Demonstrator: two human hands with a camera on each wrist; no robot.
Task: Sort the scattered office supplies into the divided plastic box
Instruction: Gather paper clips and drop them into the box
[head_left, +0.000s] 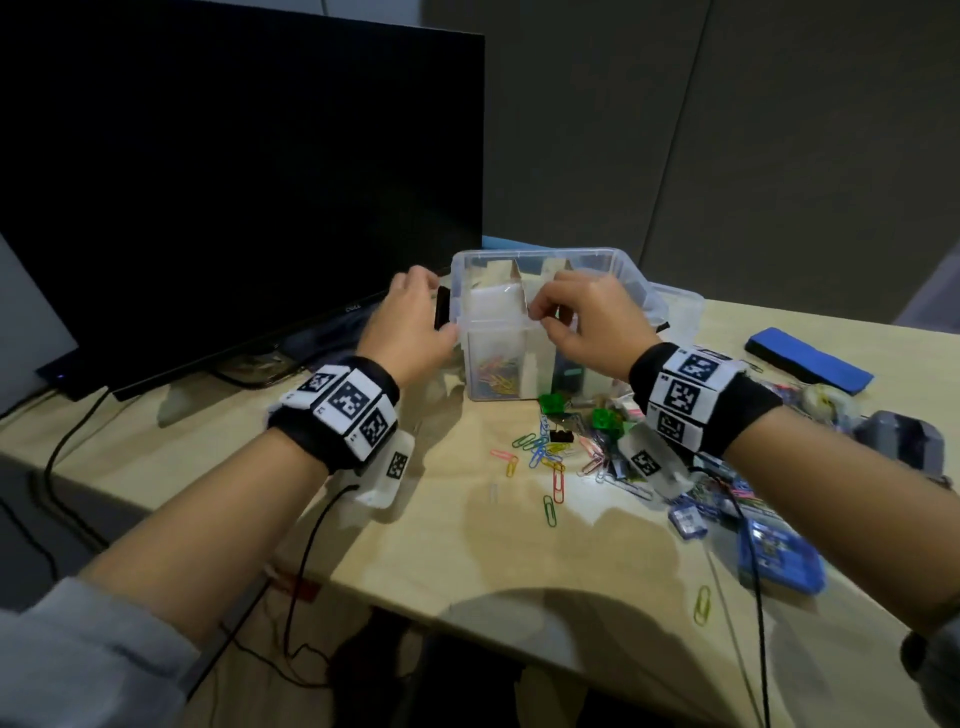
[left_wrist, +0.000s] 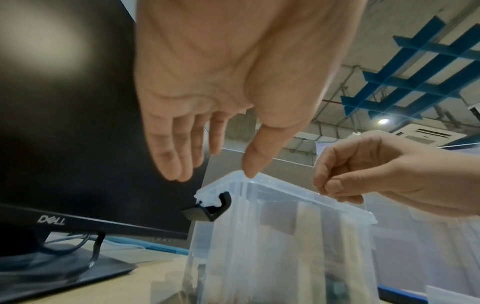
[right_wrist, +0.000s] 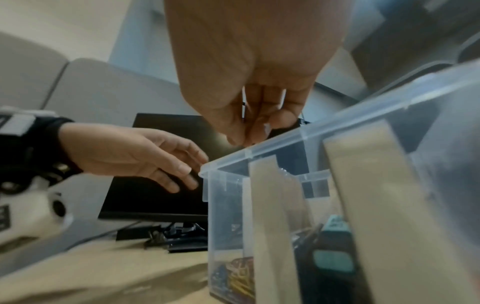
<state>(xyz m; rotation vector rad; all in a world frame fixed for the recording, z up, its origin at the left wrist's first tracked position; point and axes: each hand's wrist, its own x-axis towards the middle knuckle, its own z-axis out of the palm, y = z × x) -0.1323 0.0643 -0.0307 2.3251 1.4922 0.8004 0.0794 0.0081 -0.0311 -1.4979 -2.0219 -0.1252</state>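
Note:
The clear divided plastic box (head_left: 631, 267) stands mid-table with cardboard dividers (right_wrist: 270, 205) inside. Coloured paper clips (head_left: 496, 374) lie in its front left compartment. My left hand (head_left: 426, 291) is at the box's left end beside a black latch (left_wrist: 213, 209), fingers straight, thumb tip touching the rim (left_wrist: 285, 191). My right hand (head_left: 540, 317) hovers over the front rim with its fingertips pinched together; anything between them is hidden. Loose paper clips (head_left: 540, 457), green binder clips (head_left: 553, 402) and a black binder clip (head_left: 561, 435) lie scattered in front of the box.
A dark Dell monitor (head_left: 234, 182) stands close to the left of the box, on a stand with cables (left_wrist: 78, 257). At the right lie a blue pad (head_left: 810, 358), small blue boxes (head_left: 779, 556) and a grey device (head_left: 904, 441). The table's front edge (head_left: 467, 618) is near.

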